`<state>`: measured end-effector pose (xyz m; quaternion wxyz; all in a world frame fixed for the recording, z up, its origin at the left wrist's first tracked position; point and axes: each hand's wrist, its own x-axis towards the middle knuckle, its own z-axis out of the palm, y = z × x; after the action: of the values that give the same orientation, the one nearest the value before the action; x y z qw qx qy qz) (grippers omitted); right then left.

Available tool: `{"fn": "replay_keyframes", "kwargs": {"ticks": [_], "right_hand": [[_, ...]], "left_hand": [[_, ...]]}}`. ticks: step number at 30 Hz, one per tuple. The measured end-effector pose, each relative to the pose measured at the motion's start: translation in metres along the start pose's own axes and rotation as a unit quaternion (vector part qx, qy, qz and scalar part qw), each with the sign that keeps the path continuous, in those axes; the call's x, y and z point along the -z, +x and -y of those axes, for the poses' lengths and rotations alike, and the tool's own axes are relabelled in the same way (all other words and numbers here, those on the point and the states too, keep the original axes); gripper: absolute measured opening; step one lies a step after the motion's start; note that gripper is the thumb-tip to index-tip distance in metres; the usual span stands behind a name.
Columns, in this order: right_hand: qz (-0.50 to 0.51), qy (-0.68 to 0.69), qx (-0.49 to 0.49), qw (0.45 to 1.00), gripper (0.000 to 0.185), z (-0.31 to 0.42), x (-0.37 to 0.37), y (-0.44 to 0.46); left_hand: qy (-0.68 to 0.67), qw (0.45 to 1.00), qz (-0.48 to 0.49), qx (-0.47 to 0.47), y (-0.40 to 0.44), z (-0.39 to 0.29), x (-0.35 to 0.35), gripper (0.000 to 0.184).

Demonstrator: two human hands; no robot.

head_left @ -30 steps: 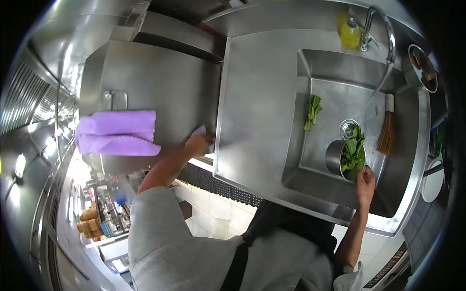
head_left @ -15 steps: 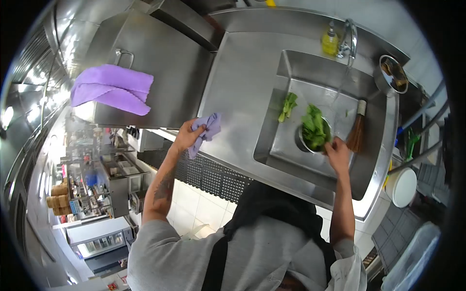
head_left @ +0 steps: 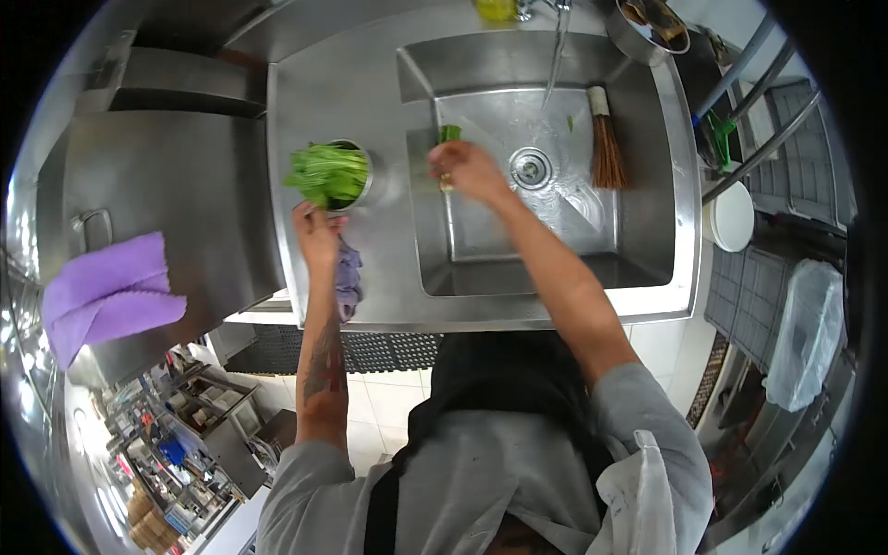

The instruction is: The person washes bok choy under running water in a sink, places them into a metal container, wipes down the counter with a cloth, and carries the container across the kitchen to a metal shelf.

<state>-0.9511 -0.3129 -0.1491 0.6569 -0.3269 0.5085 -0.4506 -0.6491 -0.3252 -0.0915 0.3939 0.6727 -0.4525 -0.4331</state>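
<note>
A metal container filled with leafy greens stands on the steel counter left of the sink. My left hand has its fingers closed at the container's near edge, by the greens. A crumpled purple cloth lies beside my left wrist, partly hidden by it. Over the sink's left side, my right hand covers a smaller leafy piece with its fingers. That hand is slightly blurred, and whether it grips the piece is unclear.
Water runs from the tap into the steel sink. A short brush lies along the sink's right side. A metal pot stands at the back right corner. Another purple cloth hangs at the left.
The container of greens has moved from the sink to the counter on the left. My left hand has gone from the cloth to the container; my right hand has moved left to the leafy piece.
</note>
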Motion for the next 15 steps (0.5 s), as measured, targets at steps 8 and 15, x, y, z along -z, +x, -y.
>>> {"fn": "replay_keyframes", "kwargs": {"ticks": [8,15], "right_hand": [[-0.291,0.407,-0.079,0.862,0.013,-0.016,0.215,0.126],[0.104,-0.334,0.056,0.935,0.013,-0.072,0.203,0.089]], "left_hand": [[0.179,0.96,0.161,-0.143,-0.102,-0.016,-0.119,0.02],[0.478,0.864,0.146,-0.053,0.057,0.141,-0.308,0.043]]}}
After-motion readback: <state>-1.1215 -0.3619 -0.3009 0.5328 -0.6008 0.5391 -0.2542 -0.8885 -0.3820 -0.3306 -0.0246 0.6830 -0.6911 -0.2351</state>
